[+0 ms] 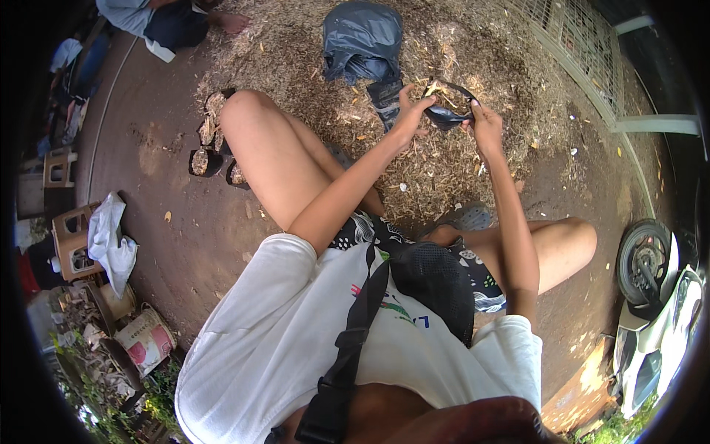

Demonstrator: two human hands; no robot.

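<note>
Between my hands a small black plastic bag [448,118] is stretched with its mouth spread wide. My left hand [409,118] pinches the left side of its rim, and my right hand [486,127] grips the right side, thumb up. The bag hangs over a broad pile of dry, straw-coloured shavings [436,174]. Just left of it, flat black plastic bags [384,103] lie on the pile, touching or close to a large, bulging black plastic bag [362,37]. Several small black bags filled with shavings [201,161] stand beside my left knee.
Another person's foot [233,22] rests at the pile's far left edge. Wooden stools [74,240], a white sack [111,240] and a printed bucket [146,340] stand left. A metal mesh frame [584,59] borders the far right; a white motorbike [658,325] is parked at right.
</note>
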